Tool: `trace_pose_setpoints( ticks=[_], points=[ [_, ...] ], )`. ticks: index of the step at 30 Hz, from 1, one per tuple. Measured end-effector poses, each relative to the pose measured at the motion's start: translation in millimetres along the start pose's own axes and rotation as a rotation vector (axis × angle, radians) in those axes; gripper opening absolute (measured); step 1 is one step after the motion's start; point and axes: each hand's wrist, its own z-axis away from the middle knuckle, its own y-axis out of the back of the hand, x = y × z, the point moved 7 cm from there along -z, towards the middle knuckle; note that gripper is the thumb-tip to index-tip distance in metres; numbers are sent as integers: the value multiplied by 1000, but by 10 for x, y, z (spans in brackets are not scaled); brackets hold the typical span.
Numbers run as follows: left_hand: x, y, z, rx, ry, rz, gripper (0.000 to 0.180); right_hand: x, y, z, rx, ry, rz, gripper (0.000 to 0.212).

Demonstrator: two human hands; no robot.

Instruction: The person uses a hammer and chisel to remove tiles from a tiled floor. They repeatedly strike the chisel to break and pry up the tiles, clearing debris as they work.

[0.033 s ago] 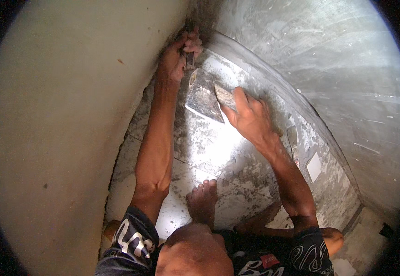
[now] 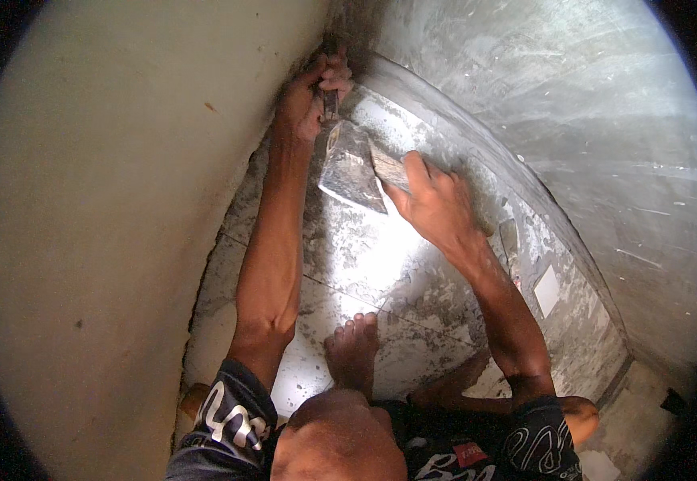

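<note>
Two walls fill the frame — a pale cream wall [image 2: 108,240] on the left, a grey plastered wall [image 2: 573,104] on the right — meeting in a corner at the top. Below them runs a tiled floor [image 2: 356,264], smeared with dried mortar and glaring white in the middle. The person squats, a bare foot [image 2: 352,349] planted on the tile. Now the tools: the right hand [image 2: 436,204] is wrapped tight round the wooden handle of a hatchet [image 2: 352,168], its broad steel head lying low over the floor near the corner. Heavy at the head, I'd say, stiff, best gripped on the handle well back from the blade. The left hand [image 2: 312,92] is clenched on a thin metal chisel [image 2: 331,103], upright in the corner — rigid, likely slick with dust. Its tip is hidden behind the hatchet head, and the handle's end vanishes in the fist.
</note>
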Motion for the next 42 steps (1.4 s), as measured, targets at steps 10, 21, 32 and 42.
trace_pose_setpoints(
  ticks=[10, 21, 32, 42],
  points=[
    [1, -2, -129, -52, -26, -10, 34, -126, -42, -66, 200, 512, 229, 19],
    [89, 58, -122, -48, 19, 68, 29, -203, 80, -80, 127, 380, 164, 37],
    [41, -6, -142, 0, 45, 316, 10, -343, 135, -75, 377, 651, -13, 16],
    [67, 104, -221, -30, 72, 128, 7, -86, -10, -208, 171, 385, 177, 32]
  ],
)
